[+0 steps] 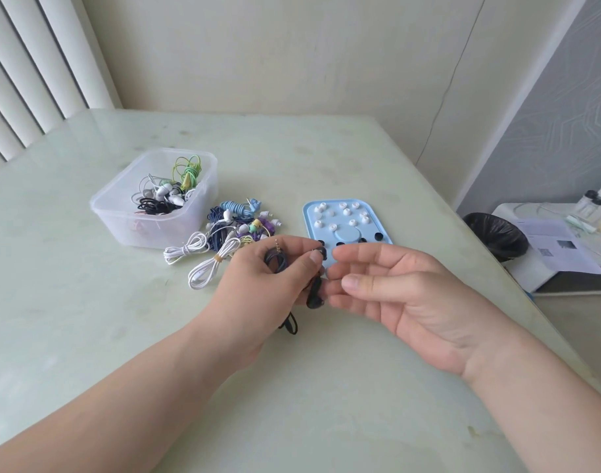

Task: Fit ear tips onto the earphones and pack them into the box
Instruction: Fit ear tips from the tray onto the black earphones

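The left hand (pixel 275 274) grips a coiled dark earphone set (pixel 314 295) above the bench (pixel 87 302). The right hand (pixel 404 298) hovers open beside it. Behind lie a clear box (pixel 121 220) of earphones and a blue tray (pixel 309 213) of ear tips (pixel 343 213).

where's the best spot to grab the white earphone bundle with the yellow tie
Pinch the white earphone bundle at its yellow tie, the narrow waist where the strands are cinched; the loose loops at either end would likely splay. It lies flat on the table, so come from above, fingers across the bundle. The right hand is open and free.
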Tool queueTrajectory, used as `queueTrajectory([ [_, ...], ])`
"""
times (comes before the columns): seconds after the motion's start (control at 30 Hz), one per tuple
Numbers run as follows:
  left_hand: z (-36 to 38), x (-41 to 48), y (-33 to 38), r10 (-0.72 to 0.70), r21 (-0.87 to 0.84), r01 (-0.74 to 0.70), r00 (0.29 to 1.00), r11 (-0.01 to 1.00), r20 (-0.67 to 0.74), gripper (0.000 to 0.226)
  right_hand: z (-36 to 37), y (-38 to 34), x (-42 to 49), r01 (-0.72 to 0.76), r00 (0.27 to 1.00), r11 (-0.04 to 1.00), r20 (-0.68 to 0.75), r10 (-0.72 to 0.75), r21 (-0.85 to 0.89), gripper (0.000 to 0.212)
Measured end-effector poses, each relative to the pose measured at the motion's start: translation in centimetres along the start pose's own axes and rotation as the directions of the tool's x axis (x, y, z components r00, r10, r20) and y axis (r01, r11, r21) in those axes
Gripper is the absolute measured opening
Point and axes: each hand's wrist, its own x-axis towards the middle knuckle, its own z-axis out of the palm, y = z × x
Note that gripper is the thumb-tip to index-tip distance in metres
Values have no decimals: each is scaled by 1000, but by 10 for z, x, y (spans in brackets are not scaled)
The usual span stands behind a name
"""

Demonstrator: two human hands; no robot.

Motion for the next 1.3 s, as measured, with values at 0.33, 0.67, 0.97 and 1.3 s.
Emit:
queueTrajectory([
  [0.33, -2, -1, 3, -67, -151, 63, 998, 986, -23, 11, 15, 24, 6, 97, 981, 883, -104, -162, -460, 24],
  [0.67, -10, 0, 19, 58, -55, -59, 998, 997, -20, 6, 10, 4, 2, 218, 966, 955, -98, -241, -201, 21],
  [0.97, -10, 1, 15, 2, 128, -20, 990, 992, 142, 30, 4, 2, 4, 177, 970, 978, -149, -192, -108, 32],
  [1.3, -5, 3, 1, 80, 54, -86, 991, 995, 104, 15, 4, 9, 7, 50, 992, 993, -110, -62, -105, 17],
])
